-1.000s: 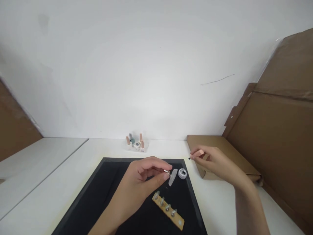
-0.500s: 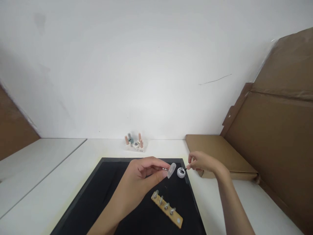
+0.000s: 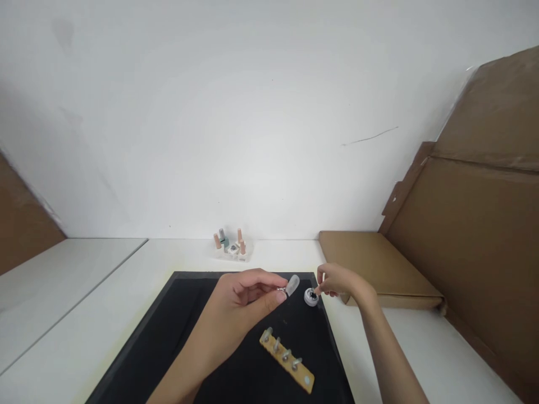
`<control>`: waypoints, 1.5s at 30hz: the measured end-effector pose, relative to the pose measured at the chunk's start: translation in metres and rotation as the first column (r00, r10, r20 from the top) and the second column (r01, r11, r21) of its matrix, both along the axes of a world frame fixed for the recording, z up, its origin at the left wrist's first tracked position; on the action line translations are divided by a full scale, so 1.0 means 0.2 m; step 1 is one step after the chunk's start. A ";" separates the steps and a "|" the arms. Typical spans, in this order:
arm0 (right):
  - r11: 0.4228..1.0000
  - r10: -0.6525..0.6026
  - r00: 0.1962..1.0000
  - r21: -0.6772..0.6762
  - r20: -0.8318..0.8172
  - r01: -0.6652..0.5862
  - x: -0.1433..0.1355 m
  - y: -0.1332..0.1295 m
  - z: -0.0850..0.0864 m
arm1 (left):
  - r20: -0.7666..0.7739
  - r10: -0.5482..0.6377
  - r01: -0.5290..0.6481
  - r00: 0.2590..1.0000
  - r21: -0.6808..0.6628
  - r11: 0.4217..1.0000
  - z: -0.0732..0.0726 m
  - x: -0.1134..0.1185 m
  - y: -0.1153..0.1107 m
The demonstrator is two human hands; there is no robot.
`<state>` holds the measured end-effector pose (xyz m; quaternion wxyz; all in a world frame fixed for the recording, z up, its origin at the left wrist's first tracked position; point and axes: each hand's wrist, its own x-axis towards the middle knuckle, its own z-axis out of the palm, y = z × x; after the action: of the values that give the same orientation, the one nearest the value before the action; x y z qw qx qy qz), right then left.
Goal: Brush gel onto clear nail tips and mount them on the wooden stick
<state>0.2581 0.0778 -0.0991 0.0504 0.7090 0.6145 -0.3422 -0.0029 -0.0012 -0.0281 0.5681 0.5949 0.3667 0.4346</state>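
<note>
My left hand pinches a small metal stem that carries a clear, frosted false nail tip. The nail tip points up and to the right, above the black mat. Beside it, my right hand has thumb and finger pinched at the rim of a small white jar with something dark inside. What those fingers hold is too small to make out. Below on the mat lies a yellow strip bearing several more clear nail tips on metal stems.
A clear holder with several nail polish bottles stands against the white wall. The black mat lies on a white table. At right are a flat cardboard box and a tall cardboard panel.
My right hand has moved left, bringing its fingertips up to the jar; a thin dark piece seen between them is now mostly hidden. My left hand has turned the nail tip slightly.
</note>
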 end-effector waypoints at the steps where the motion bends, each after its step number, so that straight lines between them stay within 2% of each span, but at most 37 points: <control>1: 1.000 0.001 1.000 0.000 0.000 -0.001 0.00 0.00 0.00 | 0.000 0.001 -0.001 1.000 0.003 1.000 0.00 0.00 0.00; 10: 1.000 -0.003 1.000 0.018 -0.022 0.004 -0.01 0.01 -0.01 | -0.013 0.000 0.000 1.000 -0.005 1.000 0.02 0.00 0.00; 13: 0.995 -0.012 0.998 0.094 -0.059 0.017 0.01 0.00 0.00 | -0.015 0.002 -0.002 1.000 0.005 1.000 0.02 0.00 0.00; 15: 0.981 -0.016 0.995 0.192 -0.100 0.035 0.03 -0.02 0.02 | -0.024 0.000 0.000 1.000 0.014 1.000 0.01 0.00 0.00; 18: 0.918 0.024 0.977 0.391 -0.214 0.063 0.05 -0.08 0.11 | -0.028 -0.005 0.006 1.000 0.022 1.000 0.01 -0.01 0.00; 21: 0.806 0.121 0.921 0.578 -0.369 0.126 0.02 -0.17 0.23 | -0.028 -0.016 0.016 0.999 0.022 1.000 0.01 -0.01 0.00; 25: 0.633 0.294 0.768 0.718 -0.568 0.289 -0.09 -0.31 0.35 | -0.034 -0.040 0.040 0.999 0.022 0.999 0.02 -0.02 0.00; 29: 0.536 0.472 0.583 0.740 -0.661 0.406 -0.20 -0.42 0.37 | -0.005 -0.045 0.045 0.999 0.002 0.999 0.02 -0.03 -0.01; 33: 0.491 0.585 0.458 0.742 -0.669 0.456 -0.29 -0.50 0.36 | 0.035 -0.073 0.075 0.997 -0.034 0.997 0.04 -0.03 -0.02; 37: 0.474 0.648 0.394 0.750 -0.652 0.462 -0.33 -0.53 0.40 | 0.070 -0.089 0.093 0.994 -0.056 0.994 0.06 -0.03 -0.03; 41: 0.440 0.658 0.442 0.788 -0.609 0.431 -0.33 -0.54 0.42 | 0.124 -0.112 0.122 0.986 -0.071 0.990 0.07 -0.02 -0.02; 45: 0.439 0.634 0.494 0.803 -0.595 0.404 -0.33 -0.54 0.42 | 0.188 -0.132 0.150 0.973 -0.082 0.985 0.07 -0.02 -0.03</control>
<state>0.1927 -0.0307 -0.0141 -0.6123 0.2932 0.6861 -0.2616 -0.0075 -0.0073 -0.0144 0.6566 0.5493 0.2904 0.4276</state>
